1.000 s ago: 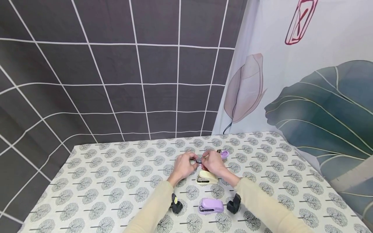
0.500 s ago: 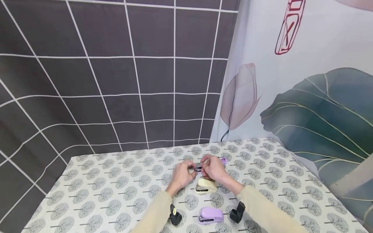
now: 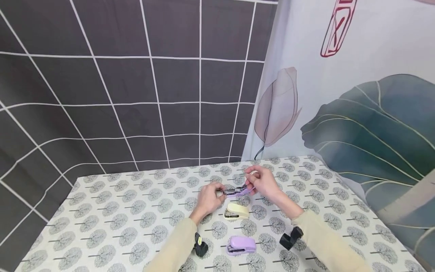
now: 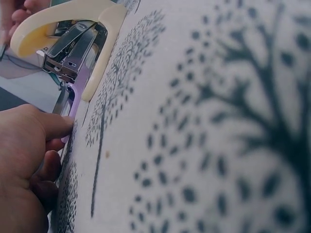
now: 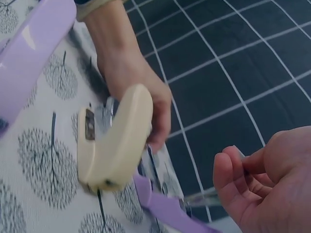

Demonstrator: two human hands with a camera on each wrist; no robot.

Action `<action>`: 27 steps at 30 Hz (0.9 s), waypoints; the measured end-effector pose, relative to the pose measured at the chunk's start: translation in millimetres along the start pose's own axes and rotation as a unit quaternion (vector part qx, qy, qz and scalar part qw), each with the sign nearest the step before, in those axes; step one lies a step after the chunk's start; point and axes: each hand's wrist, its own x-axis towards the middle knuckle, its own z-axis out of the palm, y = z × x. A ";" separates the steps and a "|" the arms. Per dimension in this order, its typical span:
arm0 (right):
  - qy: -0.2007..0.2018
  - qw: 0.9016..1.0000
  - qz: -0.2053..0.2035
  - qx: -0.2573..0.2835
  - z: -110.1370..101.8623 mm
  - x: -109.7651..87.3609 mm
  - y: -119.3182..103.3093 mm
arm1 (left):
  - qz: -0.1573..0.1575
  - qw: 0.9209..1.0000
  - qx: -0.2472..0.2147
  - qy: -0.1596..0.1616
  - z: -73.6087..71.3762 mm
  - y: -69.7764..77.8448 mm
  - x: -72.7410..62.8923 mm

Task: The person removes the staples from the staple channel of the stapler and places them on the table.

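My left hand [image 3: 208,200] pinches the front end of an opened purple stapler [image 3: 240,192], with the thumb [image 4: 58,125] at its base. The stapler's dark metal rail shows along the top. Raised off to the right, my right hand [image 3: 263,181] has thumb and fingers brought together around a small thin piece [image 5: 239,151]. Only a pale edge of this piece shows between the fingertips, too little to tell its kind. A cream stapler [image 3: 236,211] stands just in front of the purple one and partly covers it in both wrist views.
Nearer my body, a second purple stapler [image 3: 241,244] rests on the tree-print tablecloth [image 3: 129,211]. Black wrist mounts [image 3: 200,245] sit on both forearms. A dark gridded curtain [image 3: 176,83] and a floral curtain [image 3: 340,105] hang behind the table.
My right hand has drawn away from the purple stapler, up and to the right, uncovering more of it. The left hand stays at the stapler's front end. The head view has shifted somewhat.
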 end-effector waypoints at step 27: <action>0.052 0.996 0.073 0.014 -66.1 -6.7 46.0 | -0.016 1.000 0.000 -0.017 -5.2 2.3 4.1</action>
